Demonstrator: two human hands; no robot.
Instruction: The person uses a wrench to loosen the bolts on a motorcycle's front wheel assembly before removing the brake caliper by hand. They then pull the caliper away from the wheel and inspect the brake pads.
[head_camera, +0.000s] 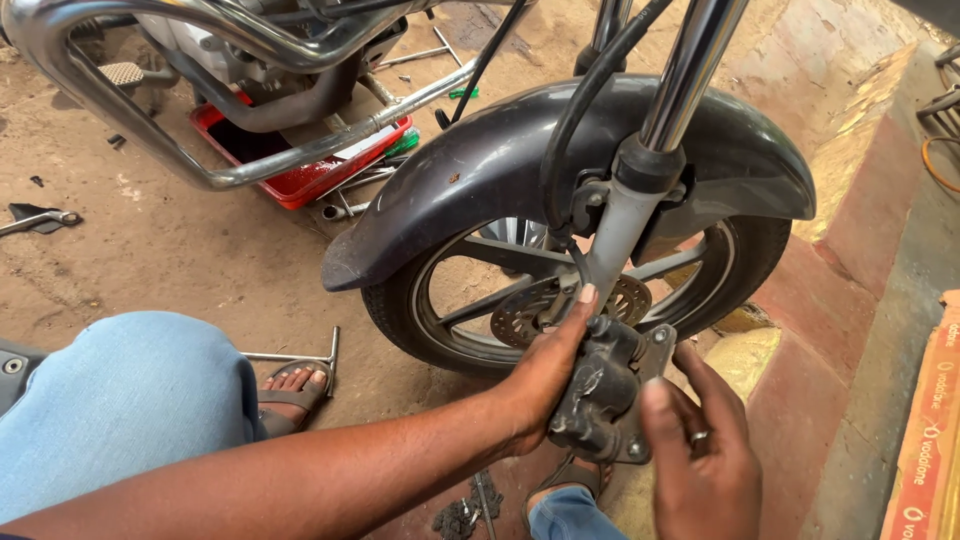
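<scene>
A grey brake caliper hangs off its hose beside the front wheel of a motorcycle. My left hand grips the caliper's left side, thumb up against the fork leg. My right hand, with a ring on one finger, holds the caliper's right and lower side. The brake disc shows between the spokes behind the caliper. A black mudguard arches over the tyre.
A red tray with dark oil sits under the engine guard bars. A T-handle wrench lies by my sandalled foot. Another tool lies at left. A brick step runs along the right.
</scene>
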